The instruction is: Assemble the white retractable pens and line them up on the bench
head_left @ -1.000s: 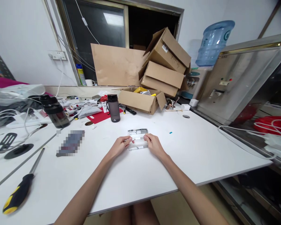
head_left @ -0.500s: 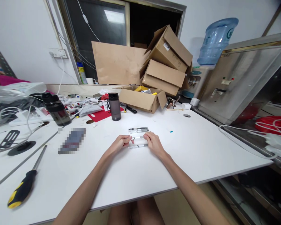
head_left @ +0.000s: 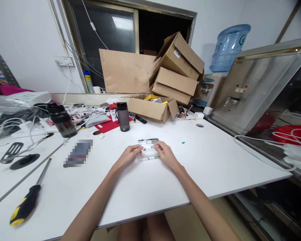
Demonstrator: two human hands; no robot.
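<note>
Between my two hands lies a white pen [head_left: 148, 146], level across the tabletop. My left hand [head_left: 129, 156] pinches its left end, and my right hand [head_left: 164, 153] has fingers closed on its right end. Just beyond it, a dark pen [head_left: 148, 140] lies in line with at least one more light pen, partly covered by my fingers. Closer to me, a clear and white pen [head_left: 148, 158] rests on the table by itself, its right end near my right hand.
On the left are a yellow-black screwdriver [head_left: 26, 204], a pixelated flat object [head_left: 79, 153] and a dark bottle [head_left: 62, 122]. A grey bottle [head_left: 123, 117] stands farther back, beside an open cardboard box [head_left: 150, 108]. A metal cabinet [head_left: 256, 93] is at right.
Both hands have shifted the held pen slightly away from me, closer to the far pens. The gap to the near pen has widened. The camera view has tilted a little.
</note>
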